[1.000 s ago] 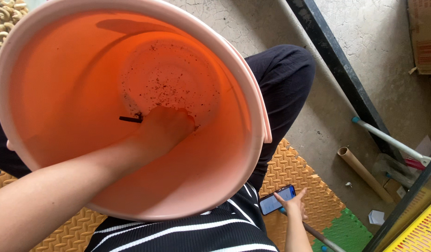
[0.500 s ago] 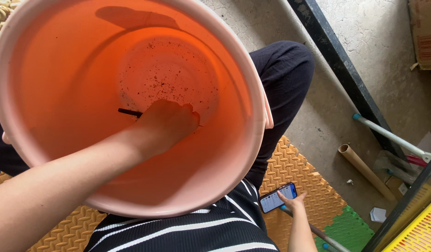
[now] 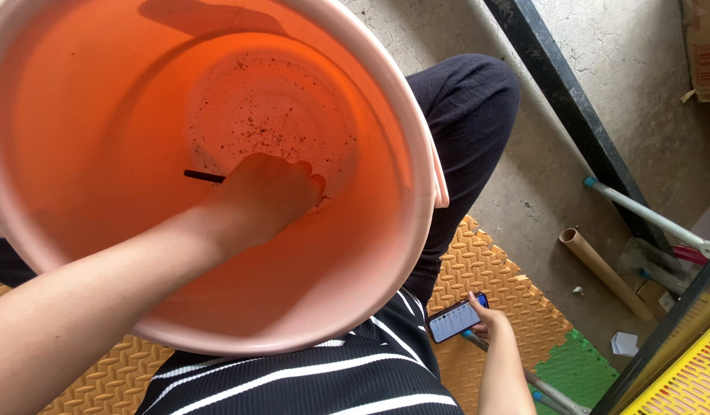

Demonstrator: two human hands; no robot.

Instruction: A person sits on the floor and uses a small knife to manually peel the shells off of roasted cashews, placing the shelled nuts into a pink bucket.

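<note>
A large orange plastic bucket [image 3: 393,115] fills most of the view, seen from above, with dark specks scattered over its bottom. My left arm comes in from the lower left and my left hand [image 3: 266,192] is down inside, against the bucket's bottom edge. Its fingers are closed around a thin dark stick [image 3: 203,177], whose end pokes out to the left of the fist. My right hand is out of sight.
Under the bucket sits another person in a black-and-white striped top [image 3: 309,376] and dark trousers [image 3: 462,123], holding a phone [image 3: 456,317]. Orange foam mats [image 3: 501,284] and a green one [image 3: 577,369] cover the concrete floor. A cardboard tube [image 3: 600,269], a dark metal beam [image 3: 562,100] and a yellow crate [image 3: 685,376] lie to the right.
My hand and the stick have edged slightly up along the bucket's bottom. The bucket has shifted a little in view. The other person's phone hand stays put.
</note>
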